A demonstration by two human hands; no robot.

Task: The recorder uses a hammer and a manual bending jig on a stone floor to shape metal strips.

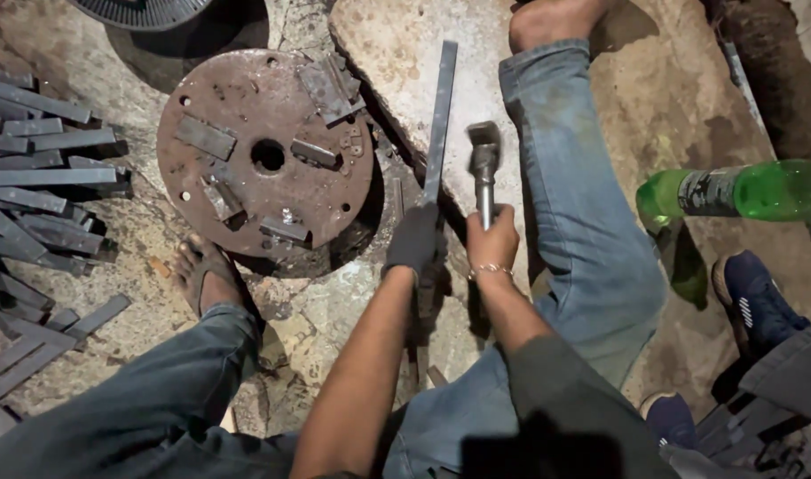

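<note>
The left hand (414,239), in a dark glove, is closed around a long flat metal strip (440,120) that runs toward twelve o'clock over a stone slab (397,53). Just at its three o'clock, the bare right hand (492,241) grips a hammer (484,160), head raised beside the strip. A rusty round plate (246,106) lies at ten o'clock, a green bottle (734,191) at three.

The scene is lit unevenly from above, so that the stone slab (397,53) and the jeans are shown bright while the corners are left dim. Dark shadows are cast under the rusty disc (263,151) and beside the green bottle (734,191). Slight motion blur is seen on the hammer (485,168), and the edges are stretched by the wide lens.
</note>
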